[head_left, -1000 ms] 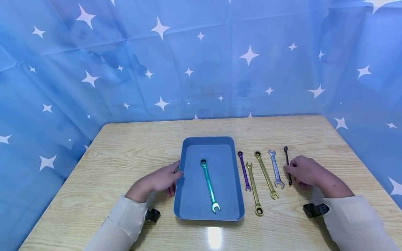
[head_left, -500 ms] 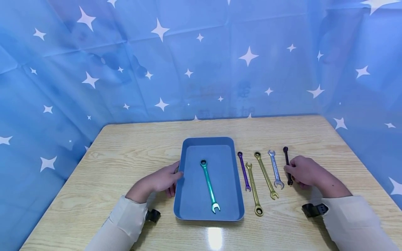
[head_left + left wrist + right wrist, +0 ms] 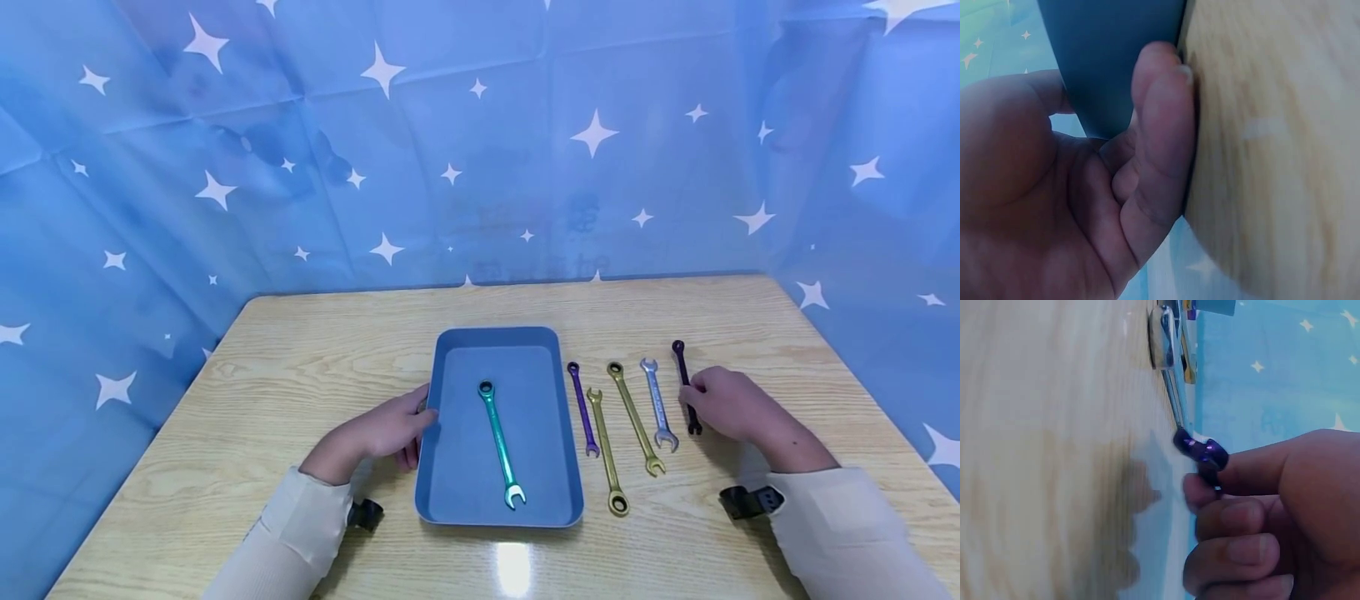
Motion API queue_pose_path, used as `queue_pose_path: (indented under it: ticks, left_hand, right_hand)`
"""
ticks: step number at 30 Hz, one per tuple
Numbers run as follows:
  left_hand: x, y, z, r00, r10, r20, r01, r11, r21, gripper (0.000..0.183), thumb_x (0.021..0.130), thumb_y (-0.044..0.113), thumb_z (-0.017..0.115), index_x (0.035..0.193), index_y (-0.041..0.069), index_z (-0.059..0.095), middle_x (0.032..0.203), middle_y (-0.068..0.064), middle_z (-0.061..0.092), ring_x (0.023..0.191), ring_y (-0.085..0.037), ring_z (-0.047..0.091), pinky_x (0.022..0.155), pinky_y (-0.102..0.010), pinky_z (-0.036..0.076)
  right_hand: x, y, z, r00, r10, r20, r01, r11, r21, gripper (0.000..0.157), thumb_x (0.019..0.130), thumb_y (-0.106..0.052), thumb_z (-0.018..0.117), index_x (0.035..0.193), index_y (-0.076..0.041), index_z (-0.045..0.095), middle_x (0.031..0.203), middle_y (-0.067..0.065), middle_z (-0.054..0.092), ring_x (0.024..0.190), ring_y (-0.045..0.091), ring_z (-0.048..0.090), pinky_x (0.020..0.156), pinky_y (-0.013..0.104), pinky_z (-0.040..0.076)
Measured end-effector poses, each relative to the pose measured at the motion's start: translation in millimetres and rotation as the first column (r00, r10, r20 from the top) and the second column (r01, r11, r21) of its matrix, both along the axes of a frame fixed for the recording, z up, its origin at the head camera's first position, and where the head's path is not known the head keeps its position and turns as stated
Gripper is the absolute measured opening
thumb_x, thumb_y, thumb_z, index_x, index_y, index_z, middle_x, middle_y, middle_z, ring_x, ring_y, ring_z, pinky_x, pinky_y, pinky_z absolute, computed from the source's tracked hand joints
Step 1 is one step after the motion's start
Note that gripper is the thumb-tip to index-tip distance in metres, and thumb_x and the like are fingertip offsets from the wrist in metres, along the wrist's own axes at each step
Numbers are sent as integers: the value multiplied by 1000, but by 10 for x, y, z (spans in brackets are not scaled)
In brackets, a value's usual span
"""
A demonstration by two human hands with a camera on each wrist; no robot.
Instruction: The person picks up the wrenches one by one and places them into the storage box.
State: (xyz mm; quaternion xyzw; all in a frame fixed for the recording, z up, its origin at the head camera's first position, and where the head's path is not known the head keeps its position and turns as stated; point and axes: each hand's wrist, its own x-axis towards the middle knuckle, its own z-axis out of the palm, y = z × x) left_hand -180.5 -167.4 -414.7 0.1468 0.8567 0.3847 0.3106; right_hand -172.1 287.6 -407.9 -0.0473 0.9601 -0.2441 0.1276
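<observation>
In the head view my left hand (image 3: pixel 384 429) grips the left wall of a blue tray (image 3: pixel 461 454), thumb over the rim and fingers along the outside. A green combination wrench (image 3: pixel 498 442) lies inside the tray. My right hand (image 3: pixel 726 402) pinches a dark purple combination wrench (image 3: pixel 680 358) by its shaft, between thumb and index finger. The right wrist view shows that wrench's open end (image 3: pixel 1204 450) lifted off the table, with the hand's shadow falling beside it. The left wrist view has the thumb and curled fingers (image 3: pixel 1166 125) against the tray's wall.
Between the tray and my right hand lie a purple wrench (image 3: pixel 582 408), two gold wrenches (image 3: pixel 606 446) and a silver-blue wrench (image 3: pixel 657 404). They rest on a wood-grain table (image 3: pixel 315 333). A blue star-patterned cloth (image 3: pixel 480 167) hangs behind the table and along its sides.
My right hand has raised the dark purple wrench from the table, and its ring end has moved slightly away and to the left. My left hand and the tray stay put.
</observation>
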Motion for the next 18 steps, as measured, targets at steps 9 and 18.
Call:
queue_pose_path:
  ticks: [9, 18]
  left_hand:
    - [-3, 6, 0, 1000, 6, 2, -6, 1000, -7, 54, 100, 29, 31, 149, 24, 8, 66, -12, 63, 52, -28, 62, 50, -39, 54]
    - [-5, 1, -16, 1000, 9, 1, -9, 1000, -6, 52, 100, 29, 31, 148, 24, 12, 67, -12, 63, 52, -28, 62, 50, -39, 54]
  right_hand:
    - [-5, -91, 79, 994, -48, -102, 42, 997, -61, 42, 99, -32, 37, 63, -9, 43, 51, -1, 33, 42, 13, 30, 41, 28, 30]
    - [45, -202, 140, 985, -66, -158, 43, 989, -141, 47, 98, -41, 37, 63, -8, 39, 53, -2, 32, 43, 12, 28, 43, 28, 29]
